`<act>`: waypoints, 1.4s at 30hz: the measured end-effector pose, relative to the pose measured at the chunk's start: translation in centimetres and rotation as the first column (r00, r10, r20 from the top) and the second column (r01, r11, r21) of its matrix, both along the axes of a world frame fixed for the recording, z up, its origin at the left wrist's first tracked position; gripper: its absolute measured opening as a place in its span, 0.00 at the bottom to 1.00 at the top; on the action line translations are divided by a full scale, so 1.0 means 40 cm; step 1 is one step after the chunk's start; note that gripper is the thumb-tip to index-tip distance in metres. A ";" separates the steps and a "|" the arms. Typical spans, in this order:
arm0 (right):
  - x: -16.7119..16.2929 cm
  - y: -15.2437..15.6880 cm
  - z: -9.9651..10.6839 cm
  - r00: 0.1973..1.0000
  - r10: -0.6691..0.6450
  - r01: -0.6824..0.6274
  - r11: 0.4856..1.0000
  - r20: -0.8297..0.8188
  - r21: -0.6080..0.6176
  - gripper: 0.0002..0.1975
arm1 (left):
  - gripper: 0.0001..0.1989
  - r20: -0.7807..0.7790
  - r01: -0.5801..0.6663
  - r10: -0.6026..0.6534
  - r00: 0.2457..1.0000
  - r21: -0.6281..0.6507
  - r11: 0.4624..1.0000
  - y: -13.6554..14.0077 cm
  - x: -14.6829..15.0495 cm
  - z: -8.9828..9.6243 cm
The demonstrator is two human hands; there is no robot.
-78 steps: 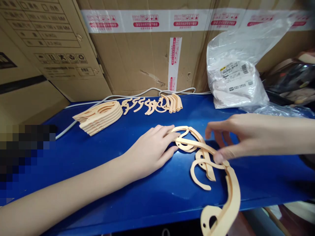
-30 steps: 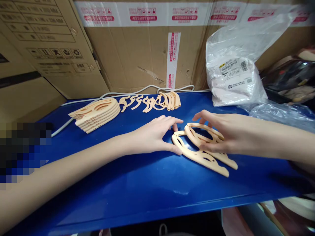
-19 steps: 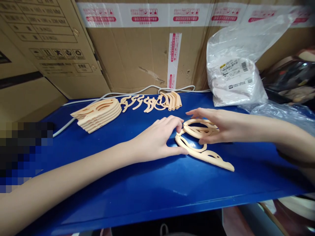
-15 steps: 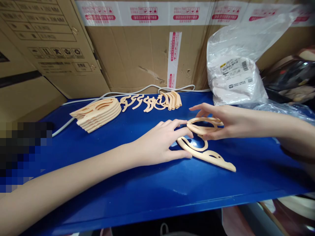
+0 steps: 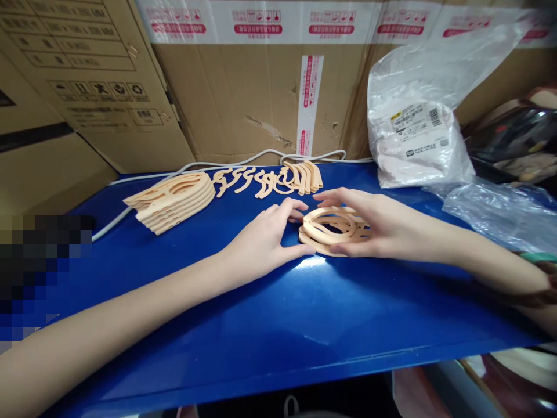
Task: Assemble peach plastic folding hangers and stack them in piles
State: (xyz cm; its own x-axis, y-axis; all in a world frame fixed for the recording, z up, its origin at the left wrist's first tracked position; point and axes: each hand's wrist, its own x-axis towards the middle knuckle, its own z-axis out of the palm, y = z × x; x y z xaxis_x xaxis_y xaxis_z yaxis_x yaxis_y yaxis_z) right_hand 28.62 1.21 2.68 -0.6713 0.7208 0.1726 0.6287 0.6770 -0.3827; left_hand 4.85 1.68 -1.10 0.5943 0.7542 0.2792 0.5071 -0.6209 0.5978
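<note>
Several beige plastic pieces with curved, ringed outlines, like folding clothes hanger parts (image 5: 324,237), lie stacked together on the blue tabletop. My right hand (image 5: 369,223) grips them from the right, thumb on the near side and fingers over the far side; its palm hides their right end. Curled round their left end is my left hand (image 5: 272,229), its thumb and fingertips at the edge of the pieces. Farther left sits a neat stack of matching beige hanger pieces (image 5: 174,203). Small S-shaped hooks (image 5: 243,179) and short curved arms (image 5: 307,177) lie in a row behind.
Along the back of the blue table (image 5: 261,325) runs a white cable (image 5: 256,155), in front of large cardboard boxes (image 5: 243,98). A clear plastic bag (image 5: 418,139) with a printed label stands at the back right, with crumpled film (image 5: 500,209) beside it.
The held piece has moved left and onto the one that lay spread out in front, so they now form one stack. My left hand has shifted slightly left.
</note>
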 end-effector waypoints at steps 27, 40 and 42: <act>0.091 0.018 0.011 0.956 -0.013 0.049 0.992 0.294 -0.115 0.54 | 0.21 -0.105 0.034 -0.022 0.994 0.113 0.993 0.000 -0.013 0.004; 0.117 0.019 0.017 0.934 -0.037 0.078 0.992 0.356 -0.103 0.52 | 0.22 -0.110 0.038 -0.024 0.994 0.124 0.992 0.006 -0.008 0.000; 0.119 0.021 0.016 0.932 -0.037 0.074 0.993 0.360 -0.090 0.52 | 0.22 -0.108 0.036 -0.023 0.994 0.127 0.991 0.006 -0.008 -0.001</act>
State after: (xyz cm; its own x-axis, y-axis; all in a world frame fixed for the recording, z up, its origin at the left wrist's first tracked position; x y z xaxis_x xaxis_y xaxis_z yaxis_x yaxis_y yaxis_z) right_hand 33.38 2.04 3.32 -0.6334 0.7598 -0.1466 0.7718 0.6069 -0.1897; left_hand 4.54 1.92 -1.12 0.6472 0.6980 0.3065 0.5438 -0.7045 0.4561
